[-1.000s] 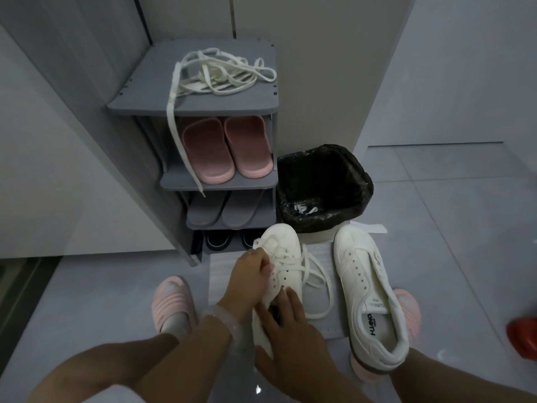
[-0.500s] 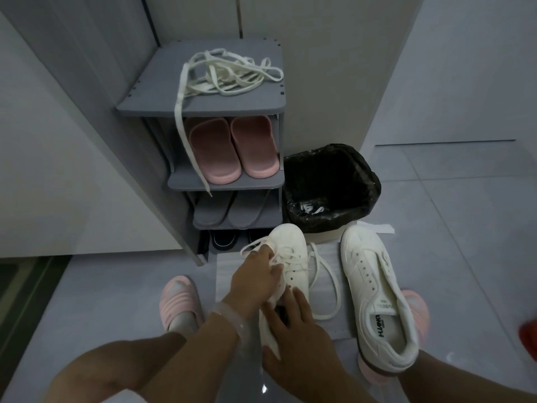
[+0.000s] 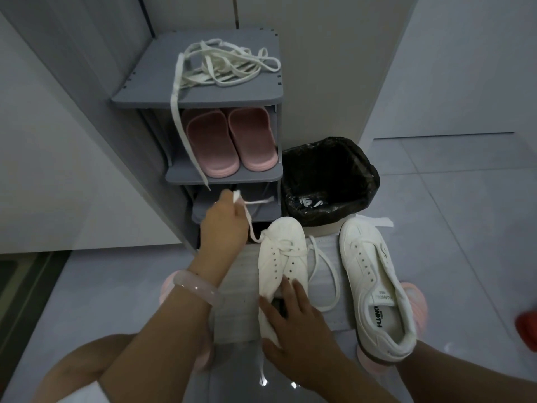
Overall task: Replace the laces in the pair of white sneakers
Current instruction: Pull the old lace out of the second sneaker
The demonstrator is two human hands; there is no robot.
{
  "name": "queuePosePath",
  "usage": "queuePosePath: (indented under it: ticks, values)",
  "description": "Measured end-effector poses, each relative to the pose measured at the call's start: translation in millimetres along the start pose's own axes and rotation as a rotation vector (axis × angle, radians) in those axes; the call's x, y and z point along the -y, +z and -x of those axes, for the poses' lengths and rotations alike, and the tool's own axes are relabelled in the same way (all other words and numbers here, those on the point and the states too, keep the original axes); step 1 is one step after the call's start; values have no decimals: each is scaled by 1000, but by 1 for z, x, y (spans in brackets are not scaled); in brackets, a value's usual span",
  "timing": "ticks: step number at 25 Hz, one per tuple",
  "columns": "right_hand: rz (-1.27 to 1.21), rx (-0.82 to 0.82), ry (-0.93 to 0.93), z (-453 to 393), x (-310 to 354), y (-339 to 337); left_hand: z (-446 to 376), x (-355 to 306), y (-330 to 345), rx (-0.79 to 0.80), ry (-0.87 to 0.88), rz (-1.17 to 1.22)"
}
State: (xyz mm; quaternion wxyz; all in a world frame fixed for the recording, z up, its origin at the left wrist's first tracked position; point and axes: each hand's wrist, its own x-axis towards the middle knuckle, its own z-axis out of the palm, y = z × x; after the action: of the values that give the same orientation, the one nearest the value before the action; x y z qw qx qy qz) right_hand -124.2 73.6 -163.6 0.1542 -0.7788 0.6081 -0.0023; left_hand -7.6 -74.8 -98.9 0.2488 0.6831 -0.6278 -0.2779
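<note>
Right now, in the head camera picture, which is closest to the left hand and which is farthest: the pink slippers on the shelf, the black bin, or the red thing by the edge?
From the left hand:
1. Pink slippers, just above it on the shelf.
2. Black bin, off to its right.
3. Red thing, at the far right edge.

Pink slippers on rack; bin beside.
</note>
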Motion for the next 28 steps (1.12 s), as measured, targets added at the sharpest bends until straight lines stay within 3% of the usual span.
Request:
queuePosePath:
  ticks: [2, 4, 6, 8, 10, 12, 20, 24, 26, 28]
  values:
    - [-206, -11, -18, -7, -8, -19, -1, 18, 0, 137, -30, -171]
    - [-496, -134, 33, -20, -26, -39, 12, 30, 13, 261, -43, -287]
    - [-583, -305, 254, -42, -53, -51, 39, 32, 30, 216, 143, -377]
    - [-493, -323, 349, -61, -73, -51, 74, 31, 44, 215, 493, -458]
    - [-383, -210, 309, -76, -80, -47, 99, 43, 58, 328, 651, -523]
    - [-277, -124, 259, -88, -80, -44, 110, 57, 67, 398, 673, -544]
    - [74, -2, 23, -101, -74, -49, 108, 65, 77, 304, 698, -465]
    - [295, -150, -70, -97, -61, -49, 108, 68, 80, 260, 717, -470]
    - [234, -98, -45, -97, -57, -43, 108, 69, 81, 258, 716, -473]
    - [167, -155, -38, -98, -55, -46, 109, 71, 83, 255, 722, -476]
